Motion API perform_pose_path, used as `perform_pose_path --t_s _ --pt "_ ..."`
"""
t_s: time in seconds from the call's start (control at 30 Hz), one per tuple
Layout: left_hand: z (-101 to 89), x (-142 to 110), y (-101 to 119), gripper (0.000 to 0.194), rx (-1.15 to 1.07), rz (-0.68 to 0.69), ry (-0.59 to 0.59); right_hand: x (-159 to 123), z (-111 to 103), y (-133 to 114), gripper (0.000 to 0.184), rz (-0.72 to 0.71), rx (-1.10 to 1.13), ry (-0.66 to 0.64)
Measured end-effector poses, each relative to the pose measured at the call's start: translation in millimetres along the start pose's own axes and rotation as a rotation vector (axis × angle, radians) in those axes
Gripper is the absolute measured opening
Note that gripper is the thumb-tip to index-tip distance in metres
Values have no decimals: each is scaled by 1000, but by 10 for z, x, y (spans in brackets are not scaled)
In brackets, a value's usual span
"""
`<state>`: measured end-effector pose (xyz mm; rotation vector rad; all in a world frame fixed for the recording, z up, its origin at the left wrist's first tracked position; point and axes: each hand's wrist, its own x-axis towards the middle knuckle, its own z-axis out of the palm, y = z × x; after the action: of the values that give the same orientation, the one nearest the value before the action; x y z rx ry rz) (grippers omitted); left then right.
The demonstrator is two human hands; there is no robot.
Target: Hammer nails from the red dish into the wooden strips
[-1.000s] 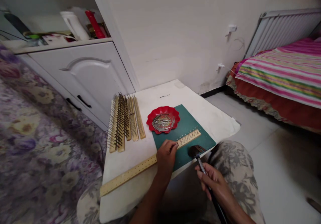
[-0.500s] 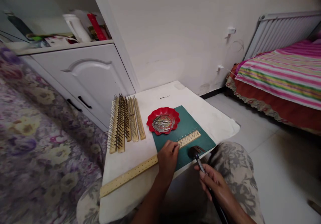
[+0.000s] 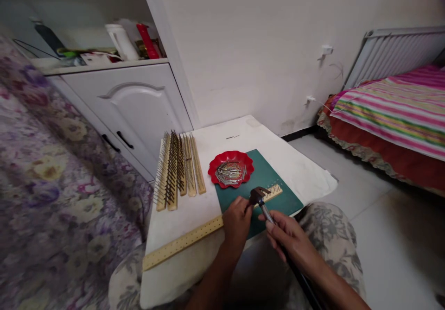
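Note:
My right hand (image 3: 287, 236) is wrapped round the handle of a claw hammer (image 3: 257, 196). The hammer's dark head is over the wooden strip, right by my left fingertips. My left hand (image 3: 237, 217) is closed in a pinch at the strip, on a nail whose tip the hammer head hides. The long pale wooden strip (image 3: 184, 243) has rows of holes at its left part and passes under my left hand. Several nails (image 3: 274, 189) stand upright in its right end, which lies on a green cutting mat (image 3: 267, 168).
A red scalloped dish (image 3: 212, 173) holds many loose nails (image 3: 229, 173). Several nail-studded strips (image 3: 172, 173) lie at the left of the white table (image 3: 205, 208). Two thin pieces (image 3: 230, 137) lie near its back. A cabinet (image 3: 135, 101) stands behind left, a bed (image 3: 389, 110) at right.
My right hand has raised the hammer up and leftward, from beside the strip to over it near my left fingertips. My left hand keeps its pinch. The whole view has shifted slightly.

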<state>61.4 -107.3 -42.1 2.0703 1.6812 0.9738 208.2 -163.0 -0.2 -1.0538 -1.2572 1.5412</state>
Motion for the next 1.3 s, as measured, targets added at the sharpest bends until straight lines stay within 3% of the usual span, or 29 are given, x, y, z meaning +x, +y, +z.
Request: perform_pose_path --t_s 0.43,0.77,1.07,1.3 --pt "26 6 -33 16 19 -25 -19 42 -9 -26 27 21 -110 -43" --pt "32 -12 -29 17 -12 -1 4 -28 -28 -235 34 17 7 5" --pt "57 -1 -48 19 95 -21 12 60 -2 -2 35 20 15 -44" --pt "47 -6 -49 19 87 -17 3 49 -10 1 33 26 18 -39"
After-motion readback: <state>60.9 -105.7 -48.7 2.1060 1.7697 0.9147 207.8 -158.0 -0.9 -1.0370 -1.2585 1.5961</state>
